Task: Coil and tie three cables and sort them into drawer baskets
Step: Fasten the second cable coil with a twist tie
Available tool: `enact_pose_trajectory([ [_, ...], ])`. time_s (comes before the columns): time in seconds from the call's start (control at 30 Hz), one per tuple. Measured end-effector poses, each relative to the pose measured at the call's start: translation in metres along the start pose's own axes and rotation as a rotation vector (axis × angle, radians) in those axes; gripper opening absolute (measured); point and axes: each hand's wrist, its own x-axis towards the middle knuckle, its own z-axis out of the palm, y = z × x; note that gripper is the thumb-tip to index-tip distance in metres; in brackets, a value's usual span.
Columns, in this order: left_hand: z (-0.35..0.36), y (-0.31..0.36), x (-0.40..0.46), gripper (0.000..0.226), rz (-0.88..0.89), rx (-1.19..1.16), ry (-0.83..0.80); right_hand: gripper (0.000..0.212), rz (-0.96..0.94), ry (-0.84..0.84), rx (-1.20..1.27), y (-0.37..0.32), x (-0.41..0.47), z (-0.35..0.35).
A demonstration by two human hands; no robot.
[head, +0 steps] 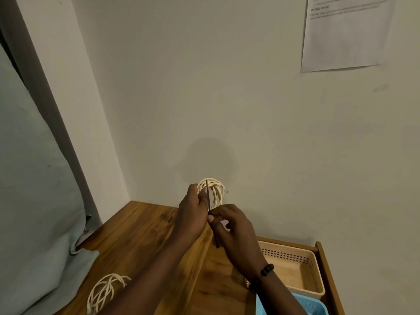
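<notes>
The brown wooden bench [141, 242] is carrying the work, with an open drawer at its right end holding a beige perforated plastic basket [293, 267] and, nearer the camera, a light blue plastic basket [302, 308]. A second cream-coloured coil of twisted cable [104, 292] is lying flat on the bench at the lower left, well apart from the hands.

The left hand [193, 214] is gripping a cream-coloured coil of twisted cable [212, 192], raised above the bench in front of the wall. The coil is standing nearly upright, its loops rising above the fingers and its long axis running up and down, tilted slightly right. The right hand [231, 223] is closing its fingers on a thin dark tie strip [207, 196] that is crossing the coil from top to bottom, just beside the left thumb.

The step in hand appears to be tying this coil. To do it well, the left hand should be keeping the loops bunched so none springs loose, while the right is drawing the tie snug across the bundle's narrow waist rather than near the looped end. Pulling too hard would likely be kinking the cable; too loose, and the coil would be unravelling in the basket.
</notes>
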Motion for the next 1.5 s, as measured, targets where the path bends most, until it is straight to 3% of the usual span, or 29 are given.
enact_pose_trajectory([
  [0.3, -0.016, -0.016, 0.005, 0.033, 0.065, 0.020, 0.003, 0.014, 0.167, -0.058, 0.528, -0.020, -0.002, 0.005],
  [0.63, -0.032, -0.023, 0.012, 0.033, 0.074, 0.010, 0.013, 0.017, 0.234, -0.058, 0.666, -0.028, 0.005, 0.016],
  [0.83, -0.036, -0.033, 0.019, 0.033, 0.152, 0.108, 0.015, 0.016, 0.420, 0.038, 0.561, -0.024, 0.006, 0.030],
  [1.03, -0.030, -0.037, 0.015, 0.033, 0.199, 0.187, 0.031, 0.013, 0.406, 0.115, 0.570, -0.031, 0.010, 0.033],
  [1.2, -0.030, -0.038, 0.018, 0.033, 0.175, 0.132, 0.042, 0.010, 0.394, 0.076, 0.589, -0.031, 0.009, 0.034],
  [1.5, -0.024, -0.040, 0.021, 0.037, 0.171, 0.119, 0.022, 0.008, 0.225, 0.175, -0.025, -0.011, 0.010, 0.045],
])
